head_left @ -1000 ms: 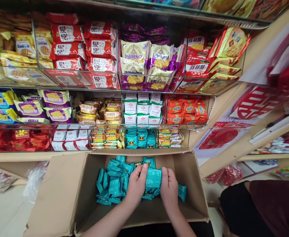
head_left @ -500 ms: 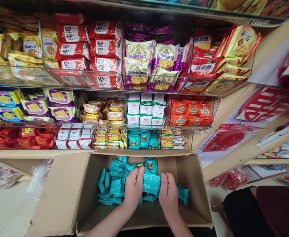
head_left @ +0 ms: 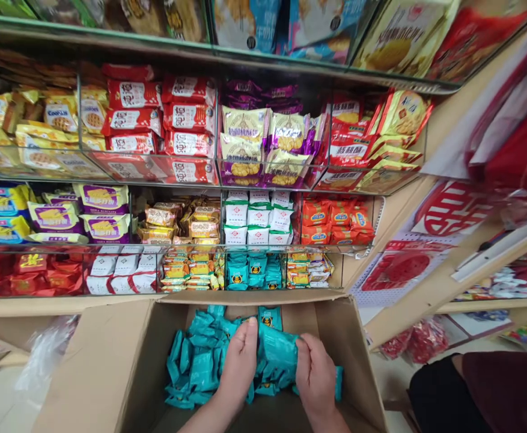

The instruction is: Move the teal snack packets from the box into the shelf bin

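Between my two hands is a teal snack packet, pinched at its left end by my left hand and at its right end by my right hand. Both hands are closed, thumbs on top. They are inside an open cardboard box, above a heap of loose teal packets that fills its left and middle part. Another teal packet lies behind my left thumb. My fingers hide the packet's ends and part of the heap.
Just beyond the box stands a glass-fronted shelf; its lowest row has matching teal packets, white packets and red ones. Purple-and-cream biscuit packs sit higher. A clear plastic bag is at left, a person's dark sleeve at right.
The view has tilted upward, so the shelves and box sit lower in the picture. My hands still hold the packet, which is now tilted down to the right, its right end lower.
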`<move>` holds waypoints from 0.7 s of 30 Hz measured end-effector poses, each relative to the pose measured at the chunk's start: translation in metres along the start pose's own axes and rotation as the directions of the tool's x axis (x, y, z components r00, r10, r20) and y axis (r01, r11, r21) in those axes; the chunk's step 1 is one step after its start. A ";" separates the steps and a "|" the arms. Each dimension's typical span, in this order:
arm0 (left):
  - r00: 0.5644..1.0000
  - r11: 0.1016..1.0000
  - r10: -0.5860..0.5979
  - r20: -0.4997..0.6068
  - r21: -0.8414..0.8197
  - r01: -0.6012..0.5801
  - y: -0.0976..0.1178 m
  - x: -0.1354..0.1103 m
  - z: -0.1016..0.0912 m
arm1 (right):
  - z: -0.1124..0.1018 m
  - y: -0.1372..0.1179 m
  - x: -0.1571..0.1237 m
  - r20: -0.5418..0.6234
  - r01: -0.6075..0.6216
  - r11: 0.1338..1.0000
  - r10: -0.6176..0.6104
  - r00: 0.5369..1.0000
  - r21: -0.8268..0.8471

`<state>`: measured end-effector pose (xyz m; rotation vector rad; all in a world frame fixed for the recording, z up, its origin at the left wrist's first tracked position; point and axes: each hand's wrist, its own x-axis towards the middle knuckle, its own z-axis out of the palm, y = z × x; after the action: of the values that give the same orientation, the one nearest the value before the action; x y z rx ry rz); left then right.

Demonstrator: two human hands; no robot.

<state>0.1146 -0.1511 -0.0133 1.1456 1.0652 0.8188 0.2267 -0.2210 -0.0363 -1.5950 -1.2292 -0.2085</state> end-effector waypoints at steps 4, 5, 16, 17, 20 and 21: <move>0.816 0.805 -0.386 0.430 -0.276 0.526 0.020 -0.009 0.000 | -0.019 0.003 0.001 0.162 0.382 0.924 -0.378 0.912 0.005; 0.798 0.776 -0.363 0.481 -0.318 0.545 0.022 -0.010 -0.001 | -0.022 0.002 -0.001 0.185 0.417 0.909 -0.415 0.891 0.029; 0.931 0.847 -0.033 0.364 -0.484 0.219 0.020 -0.015 -0.001 | -0.003 -0.018 -0.017 0.571 -0.791 0.288 0.565 0.595 0.540; 0.928 0.852 -0.031 0.370 -0.475 0.218 0.021 -0.015 -0.002 | -0.003 -0.017 -0.015 0.565 -0.782 0.276 0.563 0.603 0.559; 0.918 0.884 -0.090 0.386 -0.393 0.253 0.019 -0.018 -0.003 | -0.004 -0.015 -0.010 0.457 -0.740 0.315 0.625 0.633 0.594; 0.907 0.893 -0.128 0.401 -0.351 0.281 0.018 -0.019 -0.003 | -0.004 -0.015 -0.009 0.427 -0.731 0.334 0.640 0.639 0.595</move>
<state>0.1056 -0.1638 0.0080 0.7740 0.6494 0.5844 0.2128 -0.2314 -0.0315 -1.2384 -0.4527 0.8770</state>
